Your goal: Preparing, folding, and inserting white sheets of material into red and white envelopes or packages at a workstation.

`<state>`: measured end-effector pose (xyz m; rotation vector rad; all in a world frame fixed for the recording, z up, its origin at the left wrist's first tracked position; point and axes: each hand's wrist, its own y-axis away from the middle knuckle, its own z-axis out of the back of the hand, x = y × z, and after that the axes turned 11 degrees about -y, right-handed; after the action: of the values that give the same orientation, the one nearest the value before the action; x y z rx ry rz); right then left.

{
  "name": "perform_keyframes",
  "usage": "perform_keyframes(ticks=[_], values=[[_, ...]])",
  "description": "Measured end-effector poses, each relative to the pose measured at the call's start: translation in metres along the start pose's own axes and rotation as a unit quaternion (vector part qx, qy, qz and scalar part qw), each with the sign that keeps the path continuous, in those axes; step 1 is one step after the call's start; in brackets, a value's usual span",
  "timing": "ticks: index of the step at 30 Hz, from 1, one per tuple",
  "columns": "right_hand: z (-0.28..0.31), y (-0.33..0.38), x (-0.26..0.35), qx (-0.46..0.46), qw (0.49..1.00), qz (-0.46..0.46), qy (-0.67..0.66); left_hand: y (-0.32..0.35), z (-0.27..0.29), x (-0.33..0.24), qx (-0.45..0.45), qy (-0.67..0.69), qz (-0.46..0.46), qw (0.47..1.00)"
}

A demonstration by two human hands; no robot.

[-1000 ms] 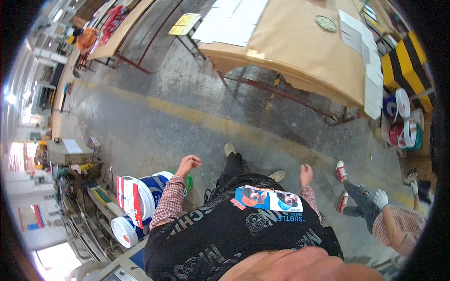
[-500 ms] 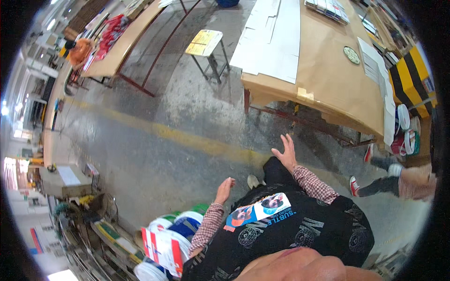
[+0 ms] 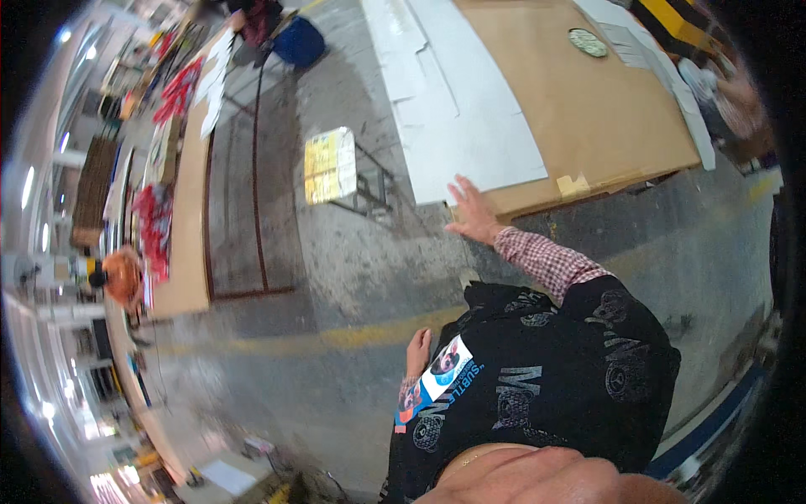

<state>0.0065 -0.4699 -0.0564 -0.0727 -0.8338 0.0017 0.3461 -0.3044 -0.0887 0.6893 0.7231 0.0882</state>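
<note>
Two hands [image 3: 417,350] [image 3: 476,217], left forearm [image 3: 408,387] mostly hidden

I see a loose black cloth top [image 3: 567,357] printed with grey lettering [image 3: 520,377] and round bear-like outlines [image 3: 627,380], a blue, white and orange picture panel [image 3: 445,370] across it, and maroon-and-white checked fabric sleeves [image 3: 546,260].

Brown-topped desk [image 3: 621,113], overlapping white sheets [image 3: 470,109] along its left side, round greenish patterned piece [image 3: 588,43] near pale sheets [image 3: 623,44] at right, grey floor [image 3: 277,386] bearing a stool [image 3: 330,165].
</note>
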Motion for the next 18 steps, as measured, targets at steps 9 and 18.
perform_keyframes(ticks=[9,18], values=[[0.009,-0.019,-0.01,-0.154,0.985,-0.075,-0.002,-0.134,0.12,0.015,0.113,-0.059,-0.054,0.99],[0.041,-0.031,-0.02,-0.27,0.942,-0.168,0.106,-0.303,0.205,-0.131,0.186,-0.224,-0.29,0.911]])
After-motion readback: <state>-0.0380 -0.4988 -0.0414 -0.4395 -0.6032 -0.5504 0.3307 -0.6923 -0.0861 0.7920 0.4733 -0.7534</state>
